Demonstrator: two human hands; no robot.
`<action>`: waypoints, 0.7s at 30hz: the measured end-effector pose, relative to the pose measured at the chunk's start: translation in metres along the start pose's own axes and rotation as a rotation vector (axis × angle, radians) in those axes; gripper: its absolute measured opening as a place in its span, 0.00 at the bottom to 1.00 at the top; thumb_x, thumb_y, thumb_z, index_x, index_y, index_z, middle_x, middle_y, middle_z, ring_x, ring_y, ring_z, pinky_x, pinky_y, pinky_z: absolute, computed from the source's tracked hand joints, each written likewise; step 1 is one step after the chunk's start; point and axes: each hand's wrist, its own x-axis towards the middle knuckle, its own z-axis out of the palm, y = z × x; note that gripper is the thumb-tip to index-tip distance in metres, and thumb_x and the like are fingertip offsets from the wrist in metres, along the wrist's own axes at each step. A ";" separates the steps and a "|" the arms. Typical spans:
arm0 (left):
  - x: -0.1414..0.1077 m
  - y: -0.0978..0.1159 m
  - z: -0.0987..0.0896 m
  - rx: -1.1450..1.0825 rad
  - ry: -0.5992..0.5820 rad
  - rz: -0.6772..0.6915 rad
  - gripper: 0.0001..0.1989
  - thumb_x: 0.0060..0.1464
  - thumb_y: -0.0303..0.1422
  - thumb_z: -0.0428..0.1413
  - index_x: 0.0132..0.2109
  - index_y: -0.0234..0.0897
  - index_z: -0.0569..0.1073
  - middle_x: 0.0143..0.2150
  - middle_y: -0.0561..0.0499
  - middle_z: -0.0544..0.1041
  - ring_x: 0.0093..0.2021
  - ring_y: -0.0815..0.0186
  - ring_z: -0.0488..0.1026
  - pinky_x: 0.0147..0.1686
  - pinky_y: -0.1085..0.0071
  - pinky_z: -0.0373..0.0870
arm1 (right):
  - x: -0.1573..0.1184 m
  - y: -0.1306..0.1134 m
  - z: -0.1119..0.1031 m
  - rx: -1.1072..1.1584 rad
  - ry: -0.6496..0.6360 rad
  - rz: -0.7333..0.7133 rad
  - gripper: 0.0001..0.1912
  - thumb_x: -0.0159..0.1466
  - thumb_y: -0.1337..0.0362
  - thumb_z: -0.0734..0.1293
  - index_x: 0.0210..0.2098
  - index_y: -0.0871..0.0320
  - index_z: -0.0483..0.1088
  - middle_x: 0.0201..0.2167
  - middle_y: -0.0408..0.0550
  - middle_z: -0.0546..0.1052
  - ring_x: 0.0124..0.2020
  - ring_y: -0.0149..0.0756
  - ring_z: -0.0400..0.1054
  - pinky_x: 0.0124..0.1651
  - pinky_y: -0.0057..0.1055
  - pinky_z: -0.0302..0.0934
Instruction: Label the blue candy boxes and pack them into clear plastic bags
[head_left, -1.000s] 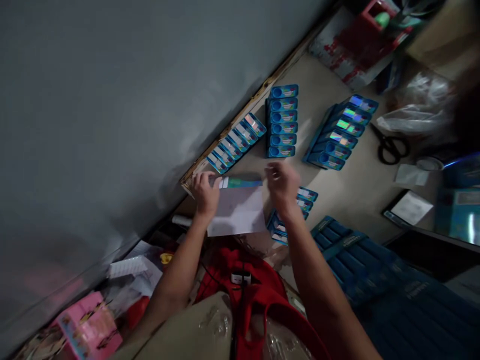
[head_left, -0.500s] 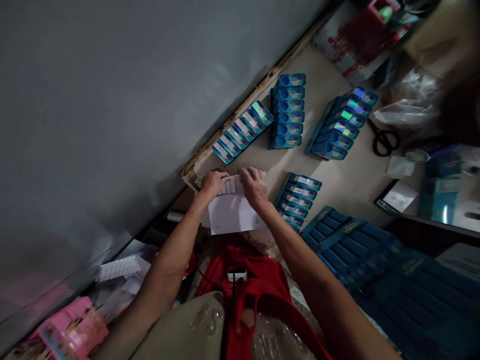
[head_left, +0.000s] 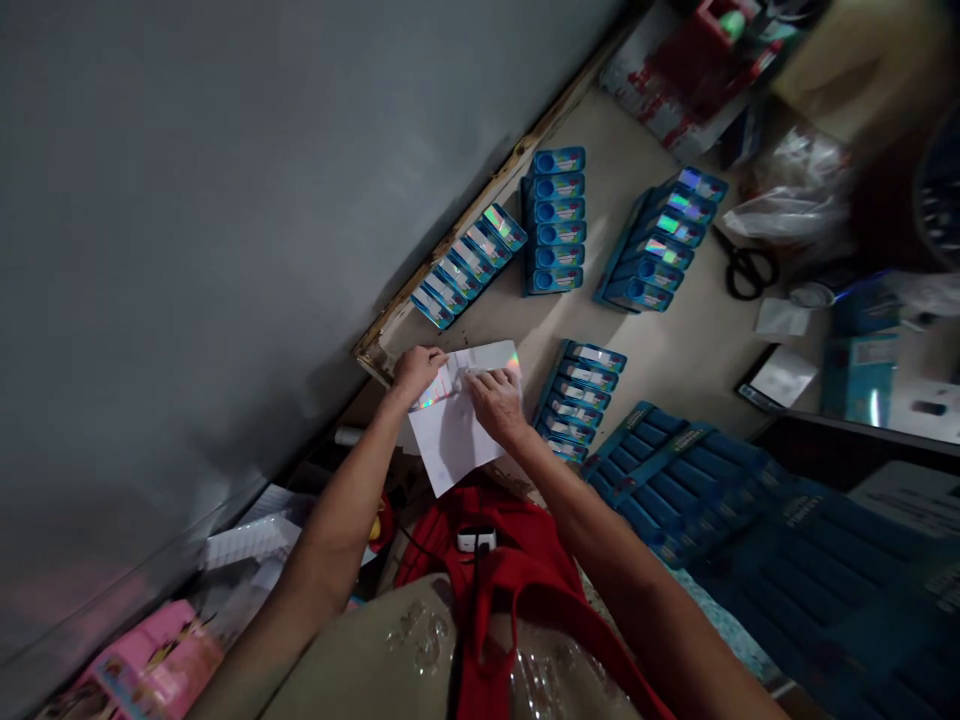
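Note:
A white sheet [head_left: 454, 445] with shiny rainbow stickers along its upper part hangs over the near table edge. My left hand [head_left: 418, 374] pinches the sheet at its upper left. On the right part of it, my right hand [head_left: 496, 402] has its fingers bent together at the sticker area; their tips partly hide what they grip. Just beyond my hands stands a slanted row of small blue boxes [head_left: 469, 265] with shiny labels. Another blue row [head_left: 577, 400], bearing whitish labels, is right of my right hand.
Two more rows of blue boxes, one upright [head_left: 555, 220] and one slanted [head_left: 660, 240], stand farther back. Black scissors [head_left: 750, 270] lie to their right. Large blue packs [head_left: 675, 470] fill the near right. A grey wall [head_left: 225, 200] bounds the left side.
The sheet has turned, its lower edge now slanting, and more of its shiny upper part shows. My right hand has moved down and toward me across it. The view has shifted slightly.

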 end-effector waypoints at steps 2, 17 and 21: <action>-0.003 0.004 0.001 0.034 0.046 -0.016 0.16 0.65 0.42 0.54 0.44 0.41 0.85 0.41 0.43 0.85 0.41 0.55 0.78 0.39 0.65 0.63 | -0.009 -0.006 -0.012 0.010 0.018 0.066 0.21 0.73 0.63 0.58 0.59 0.54 0.75 0.50 0.57 0.81 0.54 0.51 0.69 0.58 0.44 0.55; -0.029 0.121 0.021 -1.166 -0.126 0.124 0.31 0.54 0.57 0.62 0.53 0.37 0.77 0.50 0.41 0.82 0.45 0.61 0.81 0.46 0.64 0.78 | -0.021 0.064 -0.131 0.875 0.335 0.575 0.18 0.55 0.47 0.71 0.30 0.57 0.75 0.20 0.38 0.69 0.21 0.31 0.61 0.25 0.27 0.55; -0.003 0.176 0.024 -1.159 -0.142 0.130 0.27 0.39 0.51 0.73 0.38 0.34 0.79 0.34 0.48 0.82 0.32 0.67 0.79 0.40 0.69 0.79 | -0.018 0.102 -0.147 0.886 0.397 0.603 0.20 0.54 0.46 0.72 0.30 0.58 0.74 0.19 0.37 0.69 0.21 0.30 0.62 0.25 0.26 0.57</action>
